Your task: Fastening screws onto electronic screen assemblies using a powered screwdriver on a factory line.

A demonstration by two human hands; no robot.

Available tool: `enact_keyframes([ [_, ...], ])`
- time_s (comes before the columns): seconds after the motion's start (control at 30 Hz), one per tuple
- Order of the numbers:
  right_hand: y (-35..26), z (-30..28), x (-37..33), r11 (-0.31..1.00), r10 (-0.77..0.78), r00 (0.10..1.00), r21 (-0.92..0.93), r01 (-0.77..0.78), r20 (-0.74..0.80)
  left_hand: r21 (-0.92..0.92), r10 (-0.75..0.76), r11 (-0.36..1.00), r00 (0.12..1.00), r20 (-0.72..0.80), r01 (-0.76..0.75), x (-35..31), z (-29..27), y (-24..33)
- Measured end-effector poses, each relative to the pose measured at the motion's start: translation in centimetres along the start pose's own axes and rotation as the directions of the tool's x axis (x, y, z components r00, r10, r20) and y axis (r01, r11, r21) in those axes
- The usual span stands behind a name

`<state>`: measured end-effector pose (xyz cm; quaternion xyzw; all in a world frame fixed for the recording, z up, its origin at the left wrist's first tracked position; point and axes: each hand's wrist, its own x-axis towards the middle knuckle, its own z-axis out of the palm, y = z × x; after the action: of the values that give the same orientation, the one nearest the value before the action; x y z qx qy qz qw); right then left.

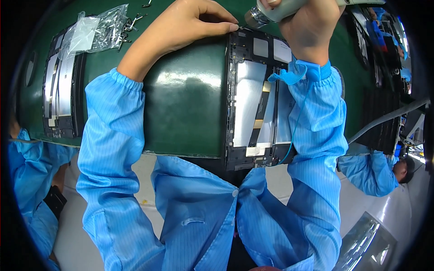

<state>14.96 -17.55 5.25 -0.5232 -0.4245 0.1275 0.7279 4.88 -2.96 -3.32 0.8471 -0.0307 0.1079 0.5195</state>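
I see a flat black frame with shiny silver sheets [248,108] at the near edge of the smooth green tabletop [183,115]. The bare left hand [199,20] bends over the frame's far left corner. Its thumb and finger tips come close together, but I cannot tell if they pinch anything. The bare right hand [312,25] wraps around a pale tool with a round silver nose [285,11]. A thin blue cord [298,119] hangs from the right wrist. Toward the tabletop's left side, a crinkly clear plastic bag [108,28] lies over another black and silver frame [66,90].
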Motion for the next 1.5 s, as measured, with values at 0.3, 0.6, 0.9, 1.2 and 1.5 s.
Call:
enact_keyframes([
  [0.3,0.4,-0.1,0.1,1.000,-0.019,0.999,0.018,0.018,0.028,-0.003,-0.005,1.000,1.000,-0.013,0.005,0.2,0.0,-0.2],
  [0.6,0.5,0.3,-0.1,1.000,-0.002,1.000,0.010,0.002,0.018,-0.124,-0.131,0.983,0.991,0.017,0.132,-0.2,-0.9,3.0],
  [0.9,1.1,0.5,-0.3,1.000,-0.005,0.999,0.004,0.005,0.038,-0.103,-0.102,0.989,0.995,0.012,0.102,0.0,-0.9,2.4],
  [1.2,1.6,0.5,-0.6,1.000,0.026,0.999,-0.007,-0.026,0.038,-0.101,-0.065,0.993,0.998,0.004,0.065,-0.1,-0.8,2.0],
  [1.5,2.0,0.5,-0.6,0.999,-0.015,0.999,-0.037,0.016,0.037,-0.109,-0.093,0.990,0.996,0.010,0.093,-0.2,-0.7,2.1],
])
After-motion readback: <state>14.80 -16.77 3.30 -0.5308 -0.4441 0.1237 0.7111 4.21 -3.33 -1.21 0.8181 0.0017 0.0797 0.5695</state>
